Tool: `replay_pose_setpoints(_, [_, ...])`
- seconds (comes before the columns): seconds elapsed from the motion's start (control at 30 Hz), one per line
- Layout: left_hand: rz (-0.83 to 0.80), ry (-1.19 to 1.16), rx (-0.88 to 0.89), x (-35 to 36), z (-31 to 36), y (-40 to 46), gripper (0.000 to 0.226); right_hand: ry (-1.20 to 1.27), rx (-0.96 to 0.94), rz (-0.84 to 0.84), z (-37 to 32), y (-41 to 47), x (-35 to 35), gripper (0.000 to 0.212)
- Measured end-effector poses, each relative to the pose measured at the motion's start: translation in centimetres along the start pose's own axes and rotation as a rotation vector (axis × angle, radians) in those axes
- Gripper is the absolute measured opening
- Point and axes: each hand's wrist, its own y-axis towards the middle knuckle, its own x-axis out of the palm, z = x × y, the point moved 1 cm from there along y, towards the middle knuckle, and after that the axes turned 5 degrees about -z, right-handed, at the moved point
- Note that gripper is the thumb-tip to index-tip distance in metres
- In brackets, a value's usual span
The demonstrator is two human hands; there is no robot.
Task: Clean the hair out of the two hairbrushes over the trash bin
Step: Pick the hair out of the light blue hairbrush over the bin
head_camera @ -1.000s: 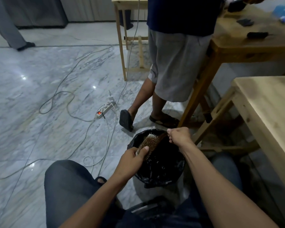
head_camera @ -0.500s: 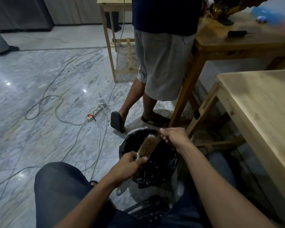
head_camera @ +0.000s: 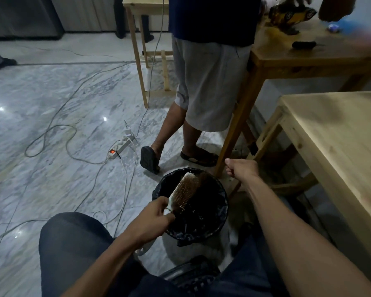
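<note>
Brown hair (head_camera: 201,177) now stretches off the brush (head_camera: 183,192); right hand (head_camera: 242,169) pulled away pinching it, left hand (head_camera: 155,219) grips brush over bin (head_camera: 222,202).

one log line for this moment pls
left hand grips hairbrush over trash bin | right hand curled, pulled up-right, hair strand not discernible | stage: pulling hair

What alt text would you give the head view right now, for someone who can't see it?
Seated person's left hand holds a hairbrush bristle-side up over a black-lined trash bin, while the right hand, fingers curled, pulls a dark strand of hair away from the brush tip. Another person stands beyond the bin beside wooden tables; a power strip and cables lie on the marble floor.
</note>
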Motion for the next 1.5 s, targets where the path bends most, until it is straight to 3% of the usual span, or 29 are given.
replay_pose_setpoints(0.17, [0.062,0.005,-0.008,0.9,0.5,0.9,0.013,-0.073,0.109,-0.312,0.9,-1.2,1.6,0.057])
replay_pose_setpoints(0.27, [0.061,-0.008,-0.03,1.6,0.6,0.9,0.022,-0.079,0.114,-0.453,1.7,-1.9,2.0,0.053])
replay_pose_setpoints(0.33, [0.068,-0.004,-0.045,1.9,0.8,0.9,0.036,-0.065,0.048,-0.508,2.0,-2.2,2.4,0.04])
replay_pose_setpoints(0.43, [0.064,-0.005,-0.057,2.0,0.9,0.7,0.04,-0.063,-0.033,-0.367,2.3,-1.9,2.7,0.008])
replay_pose_setpoints(0.63, [0.073,0.048,-0.051,1.8,2.8,0.6,0.037,-0.1,-0.045,-0.079,1.1,-0.3,2.5,0.018])
replay_pose_setpoints(0.93, [0.113,0.078,-0.045,1.3,3.8,0.2,0.028,0.141,0.0,0.161,-1.1,0.7,1.3,0.021])
replay_pose_setpoints(1.0, [0.108,0.093,-0.059,1.0,3.1,-0.5,0.028,0.179,0.014,0.204,-0.9,0.8,0.6,0.031])
replay_pose_setpoints(1.07, [0.112,0.082,-0.084,0.7,2.4,-1.0,0.031,0.166,0.021,0.229,-0.4,0.6,0.2,0.022])
replay_pose_setpoints(1.17, [0.154,0.13,-0.072,0.4,2.2,-1.3,0.029,0.029,-0.012,0.093,0.6,-0.2,0.6,0.013])
replay_pose_setpoints(1.3, [0.201,0.183,-0.039,0.3,2.8,-0.9,0.017,-0.33,-0.053,-0.259,0.2,-1.5,1.5,0.043])
replay_pose_setpoints(1.4, [0.209,0.209,-0.037,0.3,3.4,-0.6,0.011,-0.386,-0.236,-0.324,-0.8,-2.3,1.7,0.044])
replay_pose_setpoints(1.5, [0.2,0.238,-0.012,0.5,3.9,-0.5,0.013,-0.375,-0.323,-0.505,-1.3,-3.3,1.7,0.039])
